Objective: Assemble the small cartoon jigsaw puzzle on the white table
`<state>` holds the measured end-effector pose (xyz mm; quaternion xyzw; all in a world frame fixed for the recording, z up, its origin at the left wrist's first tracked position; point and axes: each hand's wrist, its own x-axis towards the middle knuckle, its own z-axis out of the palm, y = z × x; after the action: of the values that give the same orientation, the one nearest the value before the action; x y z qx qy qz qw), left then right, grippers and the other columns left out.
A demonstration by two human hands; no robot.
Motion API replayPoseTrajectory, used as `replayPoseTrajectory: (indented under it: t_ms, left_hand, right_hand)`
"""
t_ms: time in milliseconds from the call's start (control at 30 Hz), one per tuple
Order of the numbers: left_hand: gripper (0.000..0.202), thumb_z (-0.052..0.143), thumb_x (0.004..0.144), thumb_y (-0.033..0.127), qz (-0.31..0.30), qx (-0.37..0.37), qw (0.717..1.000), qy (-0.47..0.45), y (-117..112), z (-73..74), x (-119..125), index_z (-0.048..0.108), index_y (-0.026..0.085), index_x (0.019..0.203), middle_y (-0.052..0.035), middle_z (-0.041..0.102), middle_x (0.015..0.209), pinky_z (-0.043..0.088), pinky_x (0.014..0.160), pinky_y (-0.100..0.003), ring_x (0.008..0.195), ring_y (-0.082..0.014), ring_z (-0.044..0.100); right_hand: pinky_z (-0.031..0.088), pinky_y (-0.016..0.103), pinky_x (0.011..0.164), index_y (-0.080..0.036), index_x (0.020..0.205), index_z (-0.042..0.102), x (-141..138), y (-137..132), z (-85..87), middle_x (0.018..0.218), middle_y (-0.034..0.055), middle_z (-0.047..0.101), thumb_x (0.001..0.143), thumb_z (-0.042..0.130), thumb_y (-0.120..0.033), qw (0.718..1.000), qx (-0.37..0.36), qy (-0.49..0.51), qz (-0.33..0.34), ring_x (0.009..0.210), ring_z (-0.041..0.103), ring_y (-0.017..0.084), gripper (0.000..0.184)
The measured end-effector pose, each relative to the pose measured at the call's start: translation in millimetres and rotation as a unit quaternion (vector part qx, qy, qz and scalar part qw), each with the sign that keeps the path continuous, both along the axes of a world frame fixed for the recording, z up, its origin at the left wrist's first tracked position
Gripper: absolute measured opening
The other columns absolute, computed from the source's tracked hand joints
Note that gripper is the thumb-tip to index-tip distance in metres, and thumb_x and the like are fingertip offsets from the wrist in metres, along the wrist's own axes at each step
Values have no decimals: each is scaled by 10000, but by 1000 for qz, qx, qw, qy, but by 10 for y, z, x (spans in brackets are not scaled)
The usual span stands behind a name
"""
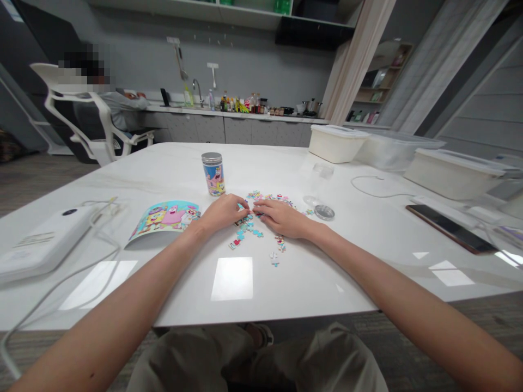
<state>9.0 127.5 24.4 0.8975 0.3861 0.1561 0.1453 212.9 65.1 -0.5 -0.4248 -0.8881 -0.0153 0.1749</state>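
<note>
Small jigsaw pieces (pixel 241 235) in blue, red and yellow lie in a loose cluster on the white table. At its left side my left hand (pixel 224 211) is closed, thumb and forefinger pinched on a jigsaw piece that they mostly cover. My right hand (pixel 283 216) comes from the other side, its fingers bent together and nearly meeting the left fingertips; whatever they grip is hidden. Left of the hands lies a curved picture sheet (pixel 167 218) with cartoon figures. Behind the left hand stands a cartoon-printed can (pixel 214 177) with a silver lid.
A clear jar (pixel 322 179) and a round metal lid (pixel 324 212) are right of the pieces. Farther right are a phone (pixel 451 228), cables and lidded bins (pixel 337 144). A white device (pixel 38 245) with a cord sits at left. A person sits in a white chair (pixel 104 122) beyond.
</note>
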Motion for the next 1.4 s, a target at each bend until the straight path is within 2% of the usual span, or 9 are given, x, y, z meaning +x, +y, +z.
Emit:
replayPoseTrajectory:
  t_ms: [167,333,500,600,700,800,867,1000,1400]
  left_hand:
    - [288,613,783,367,3,-54,997,-56,-13,15,6,735,129,889,47,497,430,334,529,-218,451,-106,426]
    - [268,628,773,374,-14,-109,986,-122,-30,15,12,725,129,823,49,484,437,286,485,-213,430,-84,373]
    - [291,588,819,382,-51,-124,978,-157,-46,14,15,715,121,840,70,391,417,217,449,-215,417,-67,288]
    - [295,567,840,397,-73,-132,976,-155,-82,26,9,692,131,854,82,357,418,176,434,-219,405,-61,245]
    - [306,533,863,414,-94,-133,977,-142,-144,58,5,666,139,863,86,362,423,158,430,-222,398,-61,230]
    - [303,494,880,390,-95,-91,985,-116,-202,83,7,659,139,844,78,403,428,210,448,-214,403,-64,268]
    - [278,484,876,349,-99,-51,990,-85,-226,85,11,666,142,834,71,434,429,255,479,-213,408,-69,304]
    - [259,492,865,328,-116,12,993,-27,-248,75,16,686,157,848,54,478,430,296,539,-224,432,-92,387]
    - [265,484,860,374,-121,18,992,-12,-238,64,19,655,174,829,68,442,411,284,537,-219,430,-86,363]
  right_hand:
    - [391,446,1086,-146,1251,559,-7,1,-9,1350,143,548,957,430,-196,1000,-2,13,-8,1276,493,230,325]
    - [404,455,1063,-179,1128,597,-26,-15,28,1296,129,574,948,455,-200,998,-18,63,-7,1239,512,228,230]
    - [478,375,923,-203,975,588,-62,-51,115,1089,86,642,948,455,-248,979,-60,190,-39,1021,598,193,143]
    - [487,342,834,-195,875,582,-79,-77,179,963,73,657,921,475,-260,968,-96,220,-71,898,606,184,133]
    - [474,317,771,-190,805,585,-53,-120,273,899,67,667,884,486,-245,964,-147,206,-76,820,591,168,138]
    - [446,281,696,-188,785,612,35,-189,397,828,38,670,837,533,-245,955,-231,183,-22,753,568,143,110]
    - [425,261,646,-179,778,636,112,-242,475,789,26,670,808,593,-279,939,-301,163,20,711,555,129,112]
    - [427,245,626,-163,804,683,225,-318,562,788,27,696,792,634,-310,905,-406,120,50,671,555,113,155]
    - [422,219,597,-148,788,685,212,-386,595,792,40,739,791,619,-267,891,-448,52,57,639,574,103,137]
